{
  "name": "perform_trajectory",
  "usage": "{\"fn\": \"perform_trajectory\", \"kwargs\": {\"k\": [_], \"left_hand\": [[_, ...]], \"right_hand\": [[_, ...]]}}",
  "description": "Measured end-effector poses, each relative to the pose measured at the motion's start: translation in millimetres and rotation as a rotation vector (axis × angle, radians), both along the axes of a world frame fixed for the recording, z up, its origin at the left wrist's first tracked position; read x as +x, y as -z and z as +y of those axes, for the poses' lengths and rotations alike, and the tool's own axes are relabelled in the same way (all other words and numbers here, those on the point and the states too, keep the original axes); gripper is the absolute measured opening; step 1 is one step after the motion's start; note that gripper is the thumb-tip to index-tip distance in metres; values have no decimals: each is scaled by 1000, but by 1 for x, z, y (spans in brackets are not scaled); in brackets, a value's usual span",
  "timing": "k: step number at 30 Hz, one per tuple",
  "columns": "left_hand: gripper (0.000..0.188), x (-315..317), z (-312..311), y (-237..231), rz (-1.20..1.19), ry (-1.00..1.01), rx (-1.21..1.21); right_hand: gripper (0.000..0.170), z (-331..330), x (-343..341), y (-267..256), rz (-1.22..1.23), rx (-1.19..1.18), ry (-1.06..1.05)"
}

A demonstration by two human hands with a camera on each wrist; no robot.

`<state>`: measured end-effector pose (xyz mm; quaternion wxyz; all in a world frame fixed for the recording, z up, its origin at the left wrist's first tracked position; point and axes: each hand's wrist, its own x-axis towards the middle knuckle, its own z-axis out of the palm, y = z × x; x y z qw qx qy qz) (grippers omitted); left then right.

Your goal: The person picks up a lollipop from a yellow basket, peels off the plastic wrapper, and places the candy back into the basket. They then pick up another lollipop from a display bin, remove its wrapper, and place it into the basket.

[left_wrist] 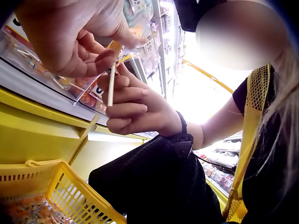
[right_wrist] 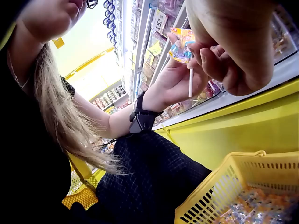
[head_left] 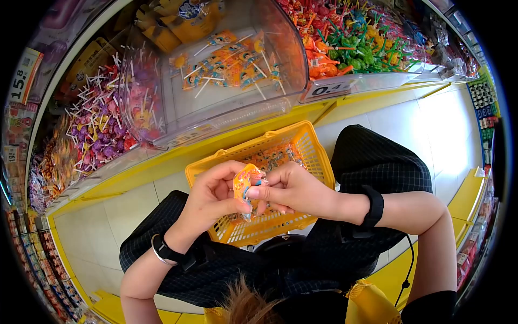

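Observation:
Between my two hands is a lollipop point(head_left: 246, 183) in an orange printed wrapper, raised over the yellow basket point(head_left: 318, 144). My left hand point(head_left: 208, 190) holds the wrapper from the left with thumb and fingers. From the other side, my right hand point(head_left: 301, 188) pinches it. A white stick point(left_wrist: 111, 86) points down below the fingers in the left wrist view. In the right wrist view the bright wrapper point(right_wrist: 180, 45) fans out above that stick. Many similar orange-wrapped lollipops point(head_left: 280, 155) lie in the basket, partly hidden by my hands.
A clear bin point(head_left: 189, 110) with orange-wrapped lollipops stands ahead. Purple-wrapped lollipops point(head_left: 102, 135) fill the section to its left, green-wrapped ones point(head_left: 362, 53) the right. A yellow shelf edge point(head_left: 216, 137) runs before my knees, which flank the basket.

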<state>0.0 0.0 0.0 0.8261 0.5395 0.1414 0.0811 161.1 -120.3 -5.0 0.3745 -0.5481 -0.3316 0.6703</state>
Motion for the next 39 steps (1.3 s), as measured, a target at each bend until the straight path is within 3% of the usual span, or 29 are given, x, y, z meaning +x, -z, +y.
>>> {"fn": "perform_trajectory", "kwargs": {"k": [2, 6, 8, 12, 15, 17, 20, 24, 26, 30, 32, 39], "left_hand": [[34, 4, -1, 2, -46, -35, 48], [29, 0, 6, -10, 29, -161, 104], [29, 5, 1, -9, 33, -175, 107], [29, 6, 1, -3, 52, -187, 225], [30, 8, 3, -8, 46, -272, 141], [30, 10, 5, -13, 37, -287, 154], [37, 14, 4, -16, 10, -327, 240], [38, 16, 4, -13, 19, -310, 241], [40, 18, 3, -16, 22, -307, 241], [43, 18, 4, -26, 48, -290, 219], [43, 20, 4, -27, 69, -280, 207], [34, 17, 2, -28, 79, -197, 160]], "right_hand": [[33, -2, 0, 6, 44, 107, 68], [31, 4, -1, 12, 68, 129, 67], [27, 2, -4, 24, 94, 266, 205], [23, 2, -1, 9, 164, 271, 195], [18, 2, -3, 4, 235, 161, 142], [15, 3, -7, 18, 280, 387, 203], [14, 2, -5, 18, 103, 428, 184], [15, 1, -3, 7, 63, 409, 128], [15, 1, -5, 5, 266, 331, 135], [17, 3, -5, 2, 280, 279, 60], [19, 3, -7, 8, 105, 432, -3], [28, 6, -8, 1, 42, 361, 70]]}}
